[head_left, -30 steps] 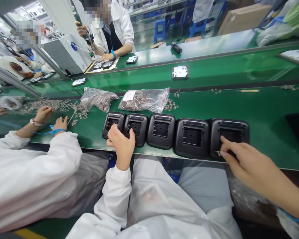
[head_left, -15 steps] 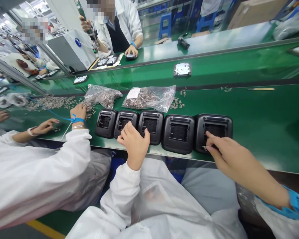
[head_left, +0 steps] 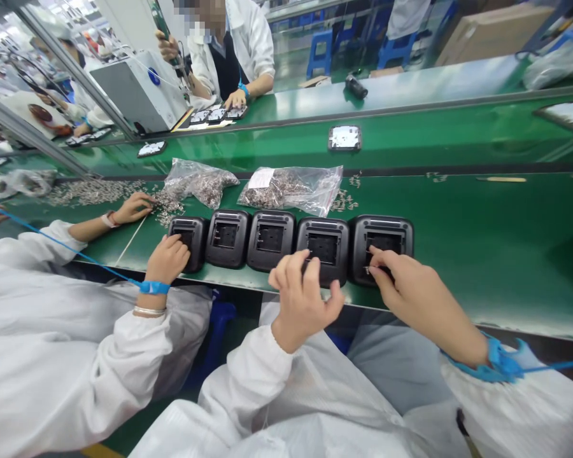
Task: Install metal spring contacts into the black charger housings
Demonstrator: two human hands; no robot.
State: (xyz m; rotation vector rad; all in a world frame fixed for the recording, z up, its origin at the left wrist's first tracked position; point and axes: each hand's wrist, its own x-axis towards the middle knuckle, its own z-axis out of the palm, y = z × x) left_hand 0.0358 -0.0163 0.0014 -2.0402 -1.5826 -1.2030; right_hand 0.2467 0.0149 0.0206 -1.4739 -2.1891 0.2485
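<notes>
Five black plastic housings stand side by side along the near edge of the green bench [head_left: 482, 254]. My left hand [head_left: 302, 299] hovers over the front of the fourth housing [head_left: 323, 247], fingers curled, thumb out to the side. Whatever it holds is hidden. My right hand [head_left: 405, 286] reaches to the fifth housing [head_left: 382, 243], with fingertips pinched on a small metal part at the lower left of its recess. A blue strap circles my right wrist. A co-worker's hand [head_left: 168, 257] rests on the first housing [head_left: 187, 234].
Two clear bags of small metal parts [head_left: 292, 187] [head_left: 203, 183] lie behind the row, with loose parts [head_left: 95, 191] spread to the left. A flat plate [head_left: 344, 137] lies on the conveyor belt. Across it a person holds a driver beside a grey box [head_left: 138, 95].
My left hand has moved right along the row, from the first two housings to the fourth. The co-worker's hand has come onto the first housing. My right hand stays at the fifth.
</notes>
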